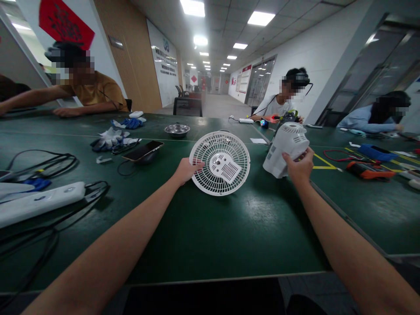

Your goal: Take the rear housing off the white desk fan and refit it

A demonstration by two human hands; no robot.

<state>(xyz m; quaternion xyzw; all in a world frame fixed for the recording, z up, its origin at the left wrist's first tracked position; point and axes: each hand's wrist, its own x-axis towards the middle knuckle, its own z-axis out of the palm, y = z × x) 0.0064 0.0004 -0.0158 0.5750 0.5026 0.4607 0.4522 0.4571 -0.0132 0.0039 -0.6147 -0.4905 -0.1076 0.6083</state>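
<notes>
My left hand (186,171) grips the left rim of a round white fan grille (226,186), fingers closed on its edge. The grille is tilted up so that its slotted centre plate faces me. To the right, my right hand (299,165) is closed around a white plastic fan housing (285,146) with vent slots at its top. The housing leans slightly, and its lower end is at or just above the green table (236,245); I cannot tell which. A gap separates the grille from the housing.
A metal bowl (177,130) stands behind the grille. Left are a phone (144,151), gloves (110,139), a white power strip (42,201) and black cables. An orange multimeter (370,170) and blue case (377,152) lie right. Several people sit around the table.
</notes>
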